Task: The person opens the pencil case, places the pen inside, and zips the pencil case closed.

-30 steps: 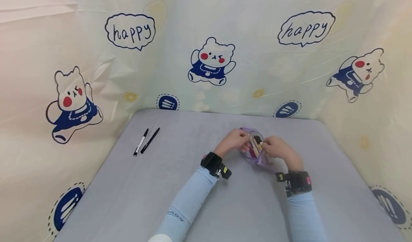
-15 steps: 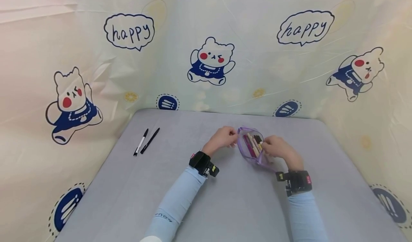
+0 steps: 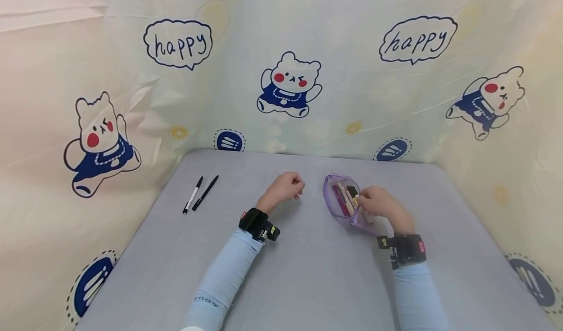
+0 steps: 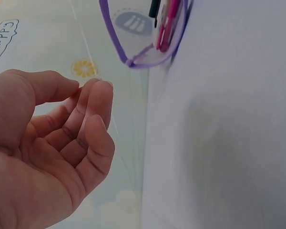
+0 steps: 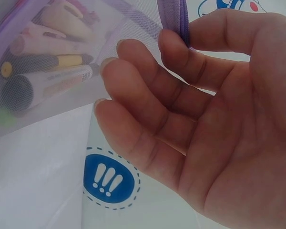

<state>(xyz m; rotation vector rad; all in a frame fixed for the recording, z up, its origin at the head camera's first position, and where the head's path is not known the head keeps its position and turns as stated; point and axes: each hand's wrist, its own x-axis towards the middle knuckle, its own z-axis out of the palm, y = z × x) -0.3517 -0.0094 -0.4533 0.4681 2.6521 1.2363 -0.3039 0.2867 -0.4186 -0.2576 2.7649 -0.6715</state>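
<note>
A purple-edged mesh pencil pouch lies gaping on the table, with several pens and markers inside. My right hand pinches its zippered edge between thumb and index finger, the other fingers loosely bent beside the mesh. Through the mesh in the right wrist view, a thick white marker with a dark end shows. My left hand is left of the pouch, holding nothing. Its fingers curl loosely, the thumb near the index fingertip, in the left wrist view.
On the grey table, a white-and-black pen and a black pen lie side by side at the far left. A printed curtain hangs behind the table and along both sides.
My left hand has come out of the pouch mouth and moved left, away from it. The right hand keeps its pinch on the edge, and the pouch has barely moved.
</note>
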